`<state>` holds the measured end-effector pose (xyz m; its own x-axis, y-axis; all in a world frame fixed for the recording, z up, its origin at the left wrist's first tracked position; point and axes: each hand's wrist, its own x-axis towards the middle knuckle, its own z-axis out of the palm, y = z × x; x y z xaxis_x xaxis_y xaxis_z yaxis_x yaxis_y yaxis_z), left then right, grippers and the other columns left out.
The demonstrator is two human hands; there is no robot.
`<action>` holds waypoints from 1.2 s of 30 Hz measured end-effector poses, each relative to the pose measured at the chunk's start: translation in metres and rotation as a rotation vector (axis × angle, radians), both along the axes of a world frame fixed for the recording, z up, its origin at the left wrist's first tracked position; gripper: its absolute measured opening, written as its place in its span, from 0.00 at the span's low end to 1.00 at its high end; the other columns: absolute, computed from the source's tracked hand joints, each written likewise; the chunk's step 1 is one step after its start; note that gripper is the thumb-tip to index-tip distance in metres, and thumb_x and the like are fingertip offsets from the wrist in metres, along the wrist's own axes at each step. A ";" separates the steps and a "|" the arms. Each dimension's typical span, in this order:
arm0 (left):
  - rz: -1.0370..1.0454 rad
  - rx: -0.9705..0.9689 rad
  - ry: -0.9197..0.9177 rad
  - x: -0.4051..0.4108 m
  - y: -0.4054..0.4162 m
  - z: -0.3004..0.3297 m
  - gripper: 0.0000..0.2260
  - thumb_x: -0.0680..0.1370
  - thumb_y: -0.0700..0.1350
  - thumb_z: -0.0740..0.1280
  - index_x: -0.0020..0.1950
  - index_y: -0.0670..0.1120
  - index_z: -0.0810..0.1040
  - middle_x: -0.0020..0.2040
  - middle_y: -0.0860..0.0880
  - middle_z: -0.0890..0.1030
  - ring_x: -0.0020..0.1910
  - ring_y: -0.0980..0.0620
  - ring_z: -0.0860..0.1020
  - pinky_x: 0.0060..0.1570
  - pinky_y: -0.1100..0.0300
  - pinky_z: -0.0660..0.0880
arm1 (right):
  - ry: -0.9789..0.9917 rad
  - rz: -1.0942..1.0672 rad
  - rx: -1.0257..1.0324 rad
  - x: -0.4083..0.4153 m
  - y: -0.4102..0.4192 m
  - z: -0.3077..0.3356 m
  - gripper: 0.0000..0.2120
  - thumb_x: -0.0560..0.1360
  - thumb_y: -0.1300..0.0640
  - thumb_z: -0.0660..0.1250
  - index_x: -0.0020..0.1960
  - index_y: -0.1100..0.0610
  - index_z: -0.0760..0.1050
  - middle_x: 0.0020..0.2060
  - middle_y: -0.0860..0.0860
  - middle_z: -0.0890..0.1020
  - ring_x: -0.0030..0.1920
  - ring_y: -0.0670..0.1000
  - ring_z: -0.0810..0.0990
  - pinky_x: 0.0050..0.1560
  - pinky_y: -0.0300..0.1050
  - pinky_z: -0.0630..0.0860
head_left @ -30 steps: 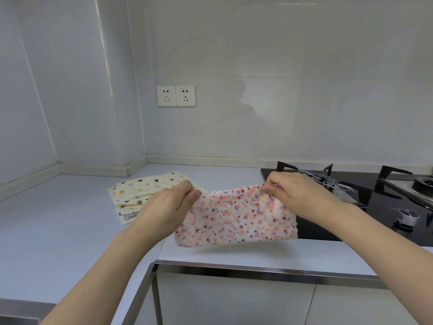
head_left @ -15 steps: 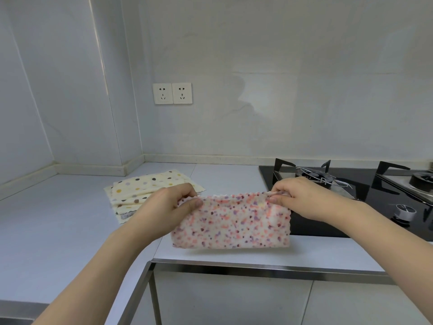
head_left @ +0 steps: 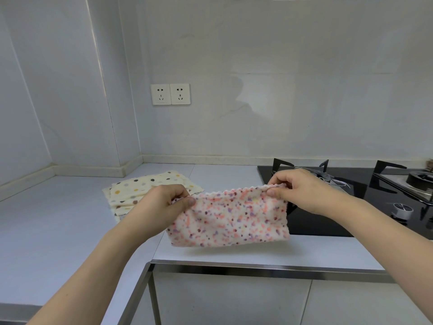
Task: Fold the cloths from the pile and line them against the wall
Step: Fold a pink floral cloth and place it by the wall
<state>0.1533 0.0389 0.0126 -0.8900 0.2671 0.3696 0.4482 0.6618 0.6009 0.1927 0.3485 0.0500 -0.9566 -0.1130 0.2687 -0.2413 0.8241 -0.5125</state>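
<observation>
Behind the hands, a pale countertop (head_left: 58,231) runs into a corner, with a low upstand along the foot of the tiled wall (head_left: 257,66). 2 white sockets (head_left: 170,94) sit side by side on that wall, above the worktop. To the right, a black glass hob (head_left: 328,221) is set into the counter; its dark pan supports and a burner (head_left: 419,178) show at the far right edge, and a round knob (head_left: 401,210) sits on the glass nearer the front. A metal trim edges the counter's front (head_left: 257,266).

Just left of centre, a small pile of cream cloths with coloured dots (head_left: 140,188) lies flat on the counter, partly hidden by the left hand (head_left: 161,207), which is in front of it.

Between both hands hangs a white cloth speckled pink and purple (head_left: 229,219), folded double with its zigzag edges uppermost, held in the air just above the counter's front part and overlapping the hob's left edge in view. The left hand pinches its upper left corner between thumb and curled fingers. The right hand (head_left: 304,191) pinches the upper right corner the same way, and the cloth is stretched fairly taut between them.
</observation>
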 end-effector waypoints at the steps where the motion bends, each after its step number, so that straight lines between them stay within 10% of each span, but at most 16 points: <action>1: 0.012 -0.016 -0.005 0.000 0.000 0.000 0.12 0.77 0.54 0.67 0.36 0.51 0.77 0.30 0.54 0.74 0.27 0.59 0.69 0.32 0.60 0.67 | 0.006 0.002 -0.023 0.000 0.001 -0.001 0.04 0.75 0.51 0.69 0.42 0.49 0.80 0.37 0.50 0.81 0.39 0.50 0.77 0.45 0.50 0.75; 16: -0.006 0.053 -0.015 0.001 -0.002 0.005 0.07 0.78 0.50 0.68 0.40 0.52 0.79 0.24 0.60 0.72 0.25 0.62 0.69 0.30 0.63 0.65 | 0.020 0.037 -0.292 -0.005 -0.002 -0.003 0.05 0.75 0.59 0.70 0.44 0.50 0.80 0.36 0.47 0.84 0.41 0.49 0.82 0.45 0.42 0.75; 29: -0.020 -0.033 -0.005 0.000 -0.003 0.000 0.14 0.77 0.54 0.67 0.35 0.49 0.72 0.24 0.58 0.68 0.24 0.58 0.64 0.31 0.60 0.63 | 0.105 0.006 -0.127 -0.005 -0.001 -0.004 0.06 0.77 0.56 0.68 0.45 0.47 0.80 0.35 0.45 0.79 0.34 0.41 0.74 0.38 0.36 0.70; 36: -0.056 -0.061 -0.023 -0.001 -0.004 -0.003 0.14 0.80 0.52 0.63 0.35 0.49 0.74 0.26 0.56 0.67 0.25 0.59 0.64 0.27 0.65 0.63 | 0.064 0.003 -0.024 -0.004 -0.001 -0.008 0.06 0.77 0.50 0.66 0.44 0.50 0.81 0.38 0.50 0.82 0.41 0.53 0.79 0.42 0.44 0.75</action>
